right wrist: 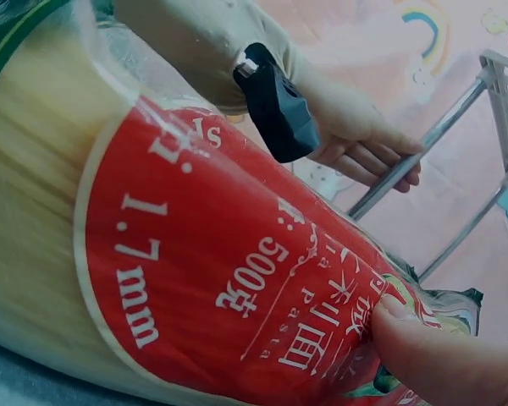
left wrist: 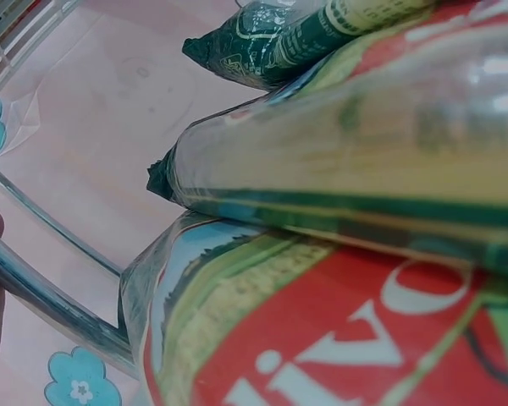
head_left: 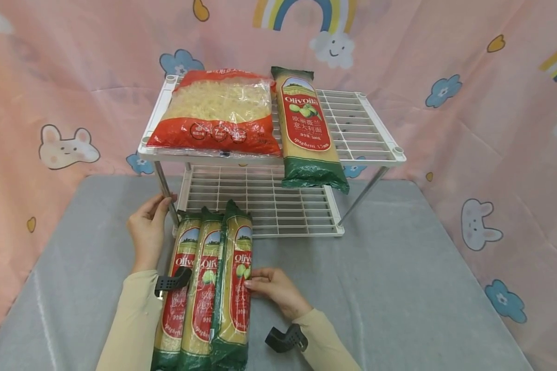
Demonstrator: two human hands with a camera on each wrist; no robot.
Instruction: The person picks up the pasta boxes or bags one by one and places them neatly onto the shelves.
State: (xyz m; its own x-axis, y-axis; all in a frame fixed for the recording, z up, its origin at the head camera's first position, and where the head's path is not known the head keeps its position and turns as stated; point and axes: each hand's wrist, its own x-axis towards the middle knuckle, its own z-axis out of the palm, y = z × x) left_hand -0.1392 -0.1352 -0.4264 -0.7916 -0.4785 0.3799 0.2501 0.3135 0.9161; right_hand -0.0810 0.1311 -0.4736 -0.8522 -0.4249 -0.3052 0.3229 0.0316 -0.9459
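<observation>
Three packs of spaghetti with green ends and red labels stand in a row in front of a white two-tier rack. My left hand (head_left: 147, 232) holds the rack's front left metal leg (head_left: 162, 180), its fingers curled round it in the right wrist view. At the row's right end, my right hand (head_left: 278, 289) grips the right spaghetti pack (head_left: 235, 309) by its right edge, thumb on the label (right wrist: 262, 245). Touching it on the left is the middle spaghetti pack (head_left: 203, 304); beyond that stands the left spaghetti pack (head_left: 178, 309), partly behind the left wrist's camera.
On the rack's upper shelf (head_left: 353, 123) lie a red bag of pasta (head_left: 223, 111) and another spaghetti pack (head_left: 308, 123), whose lower end overhangs the front edge. The lower shelf (head_left: 288, 206) is behind the row. Grey cloth (head_left: 399, 288) covers the table; a pink printed curtain (head_left: 399, 51) hangs behind.
</observation>
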